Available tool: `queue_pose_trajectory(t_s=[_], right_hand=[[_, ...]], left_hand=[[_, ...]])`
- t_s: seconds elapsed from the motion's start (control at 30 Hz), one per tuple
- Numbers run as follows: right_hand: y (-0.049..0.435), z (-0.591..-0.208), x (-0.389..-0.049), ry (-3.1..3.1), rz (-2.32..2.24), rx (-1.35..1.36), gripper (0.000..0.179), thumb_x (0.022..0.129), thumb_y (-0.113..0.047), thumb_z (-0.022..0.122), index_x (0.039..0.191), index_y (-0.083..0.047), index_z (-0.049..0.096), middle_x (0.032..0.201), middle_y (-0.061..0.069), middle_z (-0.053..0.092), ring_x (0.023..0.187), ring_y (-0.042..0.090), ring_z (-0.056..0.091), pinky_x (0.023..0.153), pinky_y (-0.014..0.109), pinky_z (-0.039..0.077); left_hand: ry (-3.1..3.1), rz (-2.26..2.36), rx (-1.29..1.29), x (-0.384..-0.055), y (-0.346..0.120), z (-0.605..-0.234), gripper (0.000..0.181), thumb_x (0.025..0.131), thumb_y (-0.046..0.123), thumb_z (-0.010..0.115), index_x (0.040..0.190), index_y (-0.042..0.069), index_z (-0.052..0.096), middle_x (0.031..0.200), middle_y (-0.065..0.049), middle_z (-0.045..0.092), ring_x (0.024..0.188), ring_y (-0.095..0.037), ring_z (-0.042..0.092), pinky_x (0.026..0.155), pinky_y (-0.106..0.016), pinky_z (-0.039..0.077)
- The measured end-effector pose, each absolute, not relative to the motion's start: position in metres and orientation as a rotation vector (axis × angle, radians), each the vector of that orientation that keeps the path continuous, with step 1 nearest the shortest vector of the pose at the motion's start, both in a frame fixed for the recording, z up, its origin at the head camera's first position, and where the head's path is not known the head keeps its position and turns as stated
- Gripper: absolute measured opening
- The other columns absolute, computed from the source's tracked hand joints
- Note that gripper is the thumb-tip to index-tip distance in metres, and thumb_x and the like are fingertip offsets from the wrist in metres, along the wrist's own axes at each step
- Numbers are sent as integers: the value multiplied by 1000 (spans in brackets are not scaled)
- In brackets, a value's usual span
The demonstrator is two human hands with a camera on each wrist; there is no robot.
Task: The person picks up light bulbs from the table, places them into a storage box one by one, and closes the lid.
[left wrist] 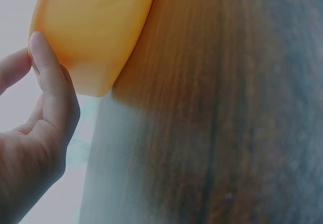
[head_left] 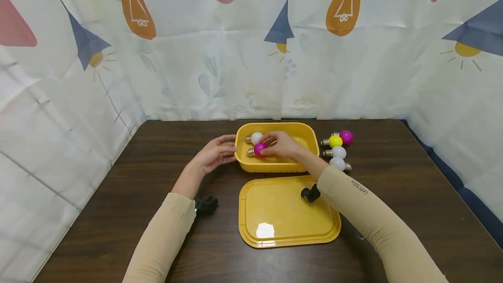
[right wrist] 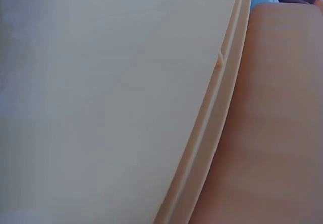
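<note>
A yellow plastic box (head_left: pixel 280 167) stands near the far edge of the table. Inside it, at the left end, a white light bulb (head_left: pixel 257 138) lies beside a purple light bulb (head_left: pixel 259 149). My right hand (head_left: pixel 284 144) reaches into the box and pinches the purple bulb between thumb and fingers. At the box's left end, the extended fingers of my left hand (head_left: pixel 214 154) touch the outside wall; the left wrist view has the thumb (left wrist: pixel 48 65) against the yellow box (left wrist: pixel 101 32). The right wrist view does not clearly show the right hand.
A yellow lid (head_left: pixel 275 213) lies flat in front of the box, under my right forearm. Right of the box are several loose bulbs: a purple bulb (head_left: pixel 346 136), a yellow bulb (head_left: pixel 335 141) and two white ones (head_left: pixel 339 153). Printed curtains (head_left: pixel 251 77) hang behind the table.
</note>
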State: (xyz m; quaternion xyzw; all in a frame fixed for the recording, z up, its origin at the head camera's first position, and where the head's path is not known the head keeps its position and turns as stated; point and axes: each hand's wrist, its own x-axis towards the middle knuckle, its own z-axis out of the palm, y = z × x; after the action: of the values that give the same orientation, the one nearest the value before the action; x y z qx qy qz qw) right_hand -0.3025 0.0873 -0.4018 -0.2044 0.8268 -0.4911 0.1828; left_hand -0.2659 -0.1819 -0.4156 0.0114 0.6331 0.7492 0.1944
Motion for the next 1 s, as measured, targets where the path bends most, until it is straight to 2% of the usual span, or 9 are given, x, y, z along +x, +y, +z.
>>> queue_pose_trajectory(t_s=[0.2, 0.5, 1.0], right_hand=[[88, -401, -300, 2316, -1409, -566, 42, 91, -7, 79, 128, 4, 62, 122, 22, 65, 113, 34, 63, 98, 38, 53], [95, -399, -302, 2198, -1484, -518, 43, 93, -4, 75, 132, 5, 59, 128, 24, 59, 108, 34, 65, 90, 37, 59], [117, -383, -298, 2174, -1442, -593, 48, 97, -8, 72, 138, 9, 52, 137, 29, 53, 118, 36, 59, 98, 48, 55]], left_hand=[[1779, 2104, 26, -266, -182, -417, 58, 103, -1, 58, 156, 3, 35, 141, -29, 50, 97, -22, 70, 82, -31, 60], [1796, 2084, 39, -268, -181, -418, 58, 103, 0, 57, 157, 4, 35, 143, -30, 48, 101, -24, 69, 84, -31, 60], [1796, 2087, 34, -266, -183, -418, 59, 103, 1, 59, 157, 4, 35, 145, -29, 48, 105, -26, 69, 86, -32, 60]])
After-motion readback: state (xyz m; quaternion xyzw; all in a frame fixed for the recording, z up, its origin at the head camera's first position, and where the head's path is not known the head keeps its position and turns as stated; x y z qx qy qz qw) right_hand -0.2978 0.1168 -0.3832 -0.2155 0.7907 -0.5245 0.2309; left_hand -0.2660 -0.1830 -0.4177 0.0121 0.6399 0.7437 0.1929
